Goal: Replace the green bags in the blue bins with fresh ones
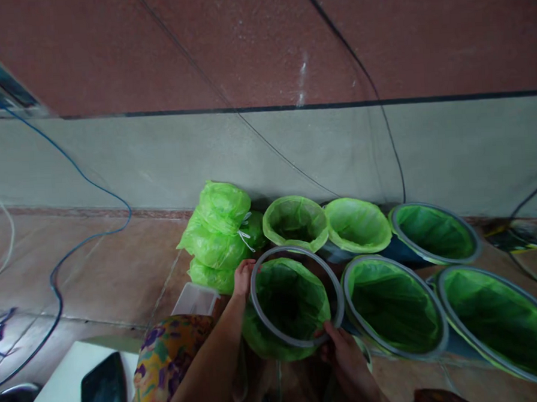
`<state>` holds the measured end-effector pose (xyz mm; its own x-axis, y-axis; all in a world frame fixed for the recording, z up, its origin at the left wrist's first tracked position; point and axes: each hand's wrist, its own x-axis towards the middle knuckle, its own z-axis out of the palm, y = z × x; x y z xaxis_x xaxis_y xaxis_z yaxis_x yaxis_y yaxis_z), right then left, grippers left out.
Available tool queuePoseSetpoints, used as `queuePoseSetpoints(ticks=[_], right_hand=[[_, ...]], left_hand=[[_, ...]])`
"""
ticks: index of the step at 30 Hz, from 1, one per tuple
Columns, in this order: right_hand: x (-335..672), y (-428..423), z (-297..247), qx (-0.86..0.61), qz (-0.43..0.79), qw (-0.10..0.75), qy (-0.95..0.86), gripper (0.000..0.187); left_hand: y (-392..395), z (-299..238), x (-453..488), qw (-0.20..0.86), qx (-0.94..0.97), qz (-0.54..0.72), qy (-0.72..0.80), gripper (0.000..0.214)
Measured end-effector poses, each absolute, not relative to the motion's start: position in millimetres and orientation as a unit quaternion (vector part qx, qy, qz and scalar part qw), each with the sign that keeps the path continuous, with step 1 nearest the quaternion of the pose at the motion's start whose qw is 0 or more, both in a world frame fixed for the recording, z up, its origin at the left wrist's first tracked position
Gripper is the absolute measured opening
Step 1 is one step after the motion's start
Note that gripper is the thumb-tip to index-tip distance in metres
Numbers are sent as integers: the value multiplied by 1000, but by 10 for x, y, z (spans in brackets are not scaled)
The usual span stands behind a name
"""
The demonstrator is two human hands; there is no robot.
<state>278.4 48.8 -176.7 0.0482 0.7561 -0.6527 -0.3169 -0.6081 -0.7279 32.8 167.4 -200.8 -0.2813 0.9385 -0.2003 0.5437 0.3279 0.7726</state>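
Note:
A grey ring (295, 295) sits over a bin lined with a green plastic bag (288, 303) on the floor in front of me. My left hand (243, 276) grips the ring's far left edge. My right hand (343, 348) holds the ring's near right edge, fingers curled on it. The ring lies tilted over the bag's mouth.
Several other green-lined bins, some with grey rings (395, 305), stand along the wall to the right. A stack of tied green bags (218, 230) leans by the wall on the left. A blue cable (88, 192) crosses the floor; a white box (195, 299) and a dark screen (103, 392) lie near left.

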Motion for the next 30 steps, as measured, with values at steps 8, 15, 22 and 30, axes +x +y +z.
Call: queuePoseSetpoints(ticks=[8,15,22,30], right_hand=[[2748,460,-1849,-616,665,371,-201,39],[2672,369,-2015,-629,664,338,-223,35],[2641,318,-2054,-639,660,321,-231,38],[2734,336,-2159,-685,616,284,-265,44]], left_hand=[[1643,-2144,162,453,300,453,707,60],[1625,-2129,72,380,435,331,746,30],[1547,-2134,47,335,462,258,780,26],[1525,-1983,72,276,506,131,807,29]])
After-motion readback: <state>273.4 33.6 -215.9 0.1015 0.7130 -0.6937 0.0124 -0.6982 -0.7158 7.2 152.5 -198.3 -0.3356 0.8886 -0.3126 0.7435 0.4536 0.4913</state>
